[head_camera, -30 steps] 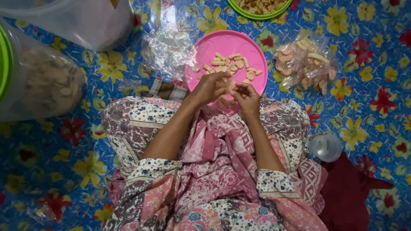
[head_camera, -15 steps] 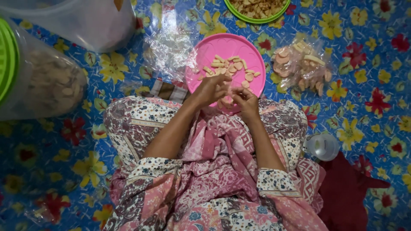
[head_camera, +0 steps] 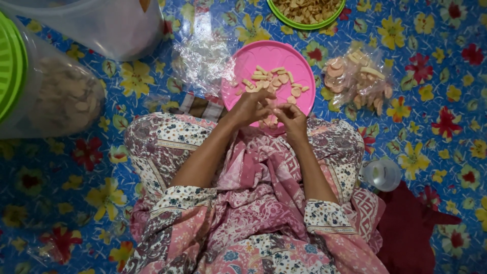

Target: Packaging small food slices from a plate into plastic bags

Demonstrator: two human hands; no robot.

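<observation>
- Small pale crackers (head_camera: pixel 274 80) are spread on a round pink tray (head_camera: pixel 264 53), which lies on the floor just ahead of the person's knees, within easy reach of both hands.
- The left hand (head_camera: pixel 252 105) is held over the tray's near rim at about 7 o'clock; its fingers (head_camera: pixel 265 97) are curled together around something small, though what is pinched cannot be told.
- The right hand (head_camera: pixel 291 115) is set just beside it at 5 o'clock, fingers drawn together toward the left hand, as if one piece were being worked between both.
- A clear bag of crackers (head_camera: pixel 359 77) rests at 3 o'clock of the tray, close by.
- Crumpled clear plastic (head_camera: pixel 200 53) lies at 9 o'clock, touching the tray's edge.
- A green-rimmed bowl of crackers (head_camera: pixel 306 10) sits at 12 o'clock, near the tray.
- A large clear jar with a green lid (head_camera: pixel 48 91) lies tipped on its side well apart at 9 o'clock.
- A small clear cup (head_camera: pixel 381 174) stands by the right knee on the flowered blue floor mat (head_camera: pixel 431 122).
</observation>
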